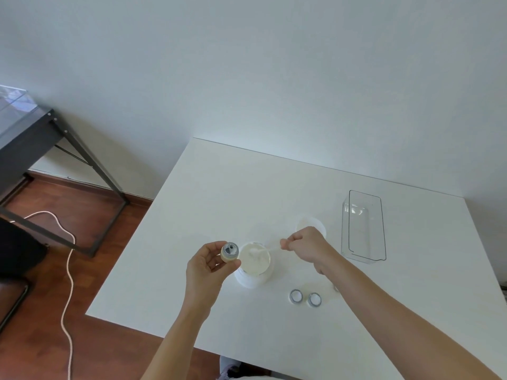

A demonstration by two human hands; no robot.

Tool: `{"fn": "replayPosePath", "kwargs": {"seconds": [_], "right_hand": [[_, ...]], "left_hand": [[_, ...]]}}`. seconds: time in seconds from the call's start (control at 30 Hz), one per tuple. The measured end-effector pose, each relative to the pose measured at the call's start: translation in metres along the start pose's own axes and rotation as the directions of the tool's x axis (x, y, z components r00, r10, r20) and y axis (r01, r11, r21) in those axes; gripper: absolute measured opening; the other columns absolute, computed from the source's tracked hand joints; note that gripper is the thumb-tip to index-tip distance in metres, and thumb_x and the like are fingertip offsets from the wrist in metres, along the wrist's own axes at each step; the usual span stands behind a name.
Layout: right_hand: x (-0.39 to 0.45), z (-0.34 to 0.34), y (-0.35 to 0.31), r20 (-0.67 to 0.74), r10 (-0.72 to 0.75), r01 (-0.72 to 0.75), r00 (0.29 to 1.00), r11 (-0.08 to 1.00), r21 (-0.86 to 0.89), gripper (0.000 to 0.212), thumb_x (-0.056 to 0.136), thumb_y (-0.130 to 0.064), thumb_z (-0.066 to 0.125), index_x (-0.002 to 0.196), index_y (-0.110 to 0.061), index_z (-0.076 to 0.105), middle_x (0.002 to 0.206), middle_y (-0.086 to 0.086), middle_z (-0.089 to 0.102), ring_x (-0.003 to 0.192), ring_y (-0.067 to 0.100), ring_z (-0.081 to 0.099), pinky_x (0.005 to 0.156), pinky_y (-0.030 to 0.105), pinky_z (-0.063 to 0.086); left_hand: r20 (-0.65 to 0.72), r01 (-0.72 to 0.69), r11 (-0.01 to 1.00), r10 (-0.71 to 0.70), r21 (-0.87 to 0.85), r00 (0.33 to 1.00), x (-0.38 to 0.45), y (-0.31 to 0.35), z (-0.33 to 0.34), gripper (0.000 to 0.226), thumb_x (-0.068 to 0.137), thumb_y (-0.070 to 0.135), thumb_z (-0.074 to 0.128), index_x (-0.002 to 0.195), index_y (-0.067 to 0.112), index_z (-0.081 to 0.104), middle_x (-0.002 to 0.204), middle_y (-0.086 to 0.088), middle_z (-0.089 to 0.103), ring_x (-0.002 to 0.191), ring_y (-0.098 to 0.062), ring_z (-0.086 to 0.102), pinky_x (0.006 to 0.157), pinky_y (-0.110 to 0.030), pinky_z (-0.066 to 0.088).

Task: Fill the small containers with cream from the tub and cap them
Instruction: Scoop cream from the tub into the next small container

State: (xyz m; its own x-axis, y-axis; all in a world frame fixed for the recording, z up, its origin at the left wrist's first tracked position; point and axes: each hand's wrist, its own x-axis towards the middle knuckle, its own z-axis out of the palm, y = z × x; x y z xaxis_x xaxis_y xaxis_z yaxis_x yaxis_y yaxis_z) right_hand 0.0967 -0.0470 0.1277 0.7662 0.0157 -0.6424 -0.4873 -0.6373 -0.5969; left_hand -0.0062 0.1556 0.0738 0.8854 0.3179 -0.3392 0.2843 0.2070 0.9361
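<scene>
An open white tub (255, 270) of cream stands near the middle of the white table (247, 187). My left hand (208, 266) holds a small container (230, 252) just left of the tub's rim, its mouth facing up. My right hand (307, 246) pinches a thin clear spatula (270, 247) whose tip dips into the cream. Two small caps (296, 296) (314, 299) lie on the table in front of the tub. Another small item (336, 288) is mostly hidden behind my right forearm.
The tub's white lid (307, 223) lies behind my right hand. A clear rectangular plastic bin (363, 226) stands at the right. Left of the table are a dark glass-topped desk (30, 133), a wooden floor and a white cable (68, 259).
</scene>
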Motion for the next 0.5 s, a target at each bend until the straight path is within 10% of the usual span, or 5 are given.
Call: {"fn": "replayPosePath", "kwargs": {"seconds": [0.23,0.37,0.5], "right_hand": [[-0.023,-0.016,-0.010,0.000,-0.133,0.132,0.991,0.983,0.127,0.020,0.089,-0.024,0.066,0.086,-0.005,0.072,0.085,0.001,0.065,0.091,0.015,0.055,0.078,0.028,0.037],[-0.036,-0.011,-0.013,-0.153,-0.285,0.288,0.946,0.958,-0.002,0.022,0.088,-0.027,0.066,0.073,-0.011,0.068,0.055,-0.009,0.047,0.055,0.009,0.042,0.074,0.032,0.033],[-0.046,-0.004,-0.016,-0.284,-0.481,0.442,0.830,0.876,-0.193,0.021,0.090,-0.029,0.064,0.069,-0.024,0.062,0.060,-0.017,0.052,0.062,-0.005,0.050,0.075,0.030,0.026]], "left_hand": [[0.040,0.009,1.000,-0.010,0.024,0.999,0.002,-0.001,0.012,0.037,0.075,-0.007,0.081,0.102,0.016,0.071,0.095,0.002,0.079,0.082,-0.007,0.074,0.069,-0.014,0.055],[0.077,-0.002,0.999,-0.001,0.038,0.997,0.003,0.001,0.020,0.037,0.075,-0.006,0.082,0.102,0.017,0.071,0.094,0.002,0.080,0.084,-0.009,0.075,0.070,-0.016,0.056],[0.100,-0.010,0.999,0.007,0.037,0.995,0.002,0.004,0.025,0.037,0.075,-0.003,0.084,0.102,0.019,0.072,0.095,0.002,0.080,0.086,-0.011,0.076,0.072,-0.018,0.057]]}}
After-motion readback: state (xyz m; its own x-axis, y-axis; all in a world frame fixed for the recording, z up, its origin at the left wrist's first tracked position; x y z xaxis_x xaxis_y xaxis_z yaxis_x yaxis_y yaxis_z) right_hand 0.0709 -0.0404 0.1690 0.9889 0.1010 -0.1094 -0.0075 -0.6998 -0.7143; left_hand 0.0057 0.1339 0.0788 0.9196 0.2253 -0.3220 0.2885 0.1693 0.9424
